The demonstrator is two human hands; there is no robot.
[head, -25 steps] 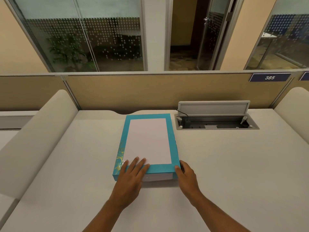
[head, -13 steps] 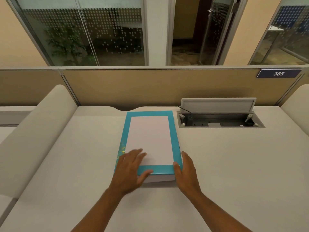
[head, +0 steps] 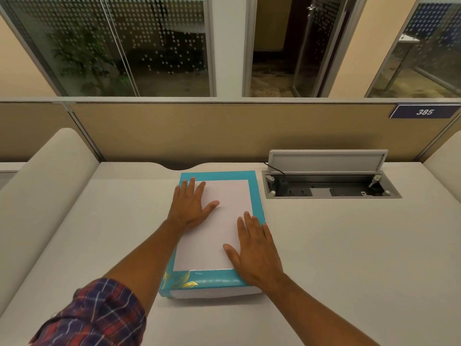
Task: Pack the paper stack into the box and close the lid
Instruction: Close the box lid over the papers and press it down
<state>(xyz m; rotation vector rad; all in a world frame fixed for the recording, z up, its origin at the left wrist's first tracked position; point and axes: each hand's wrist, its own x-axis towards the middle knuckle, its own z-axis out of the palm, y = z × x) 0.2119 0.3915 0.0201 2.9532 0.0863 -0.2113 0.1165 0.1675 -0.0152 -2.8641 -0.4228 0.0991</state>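
A teal box (head: pixel 219 279) with a white panel on its lid (head: pixel 219 221) lies flat in the middle of the desk, lid down on the white base. Gold leaf marks show at its near left corner. My left hand (head: pixel 190 206) rests flat on the lid's far left part, fingers spread. My right hand (head: pixel 254 250) lies flat on the lid's near right part, fingers spread over the teal border. No paper stack is visible outside the box.
An open cable hatch (head: pixel 329 183) with sockets and a raised grey flap sits in the desk (head: pixel 349 245) right of the box. A tan partition (head: pixel 224 131) runs along the back; padded dividers (head: pixel 42 183) flank both sides.
Both hands moved from the box's near edge up onto the lid and now lie flat on it. The camera came closer to the box.
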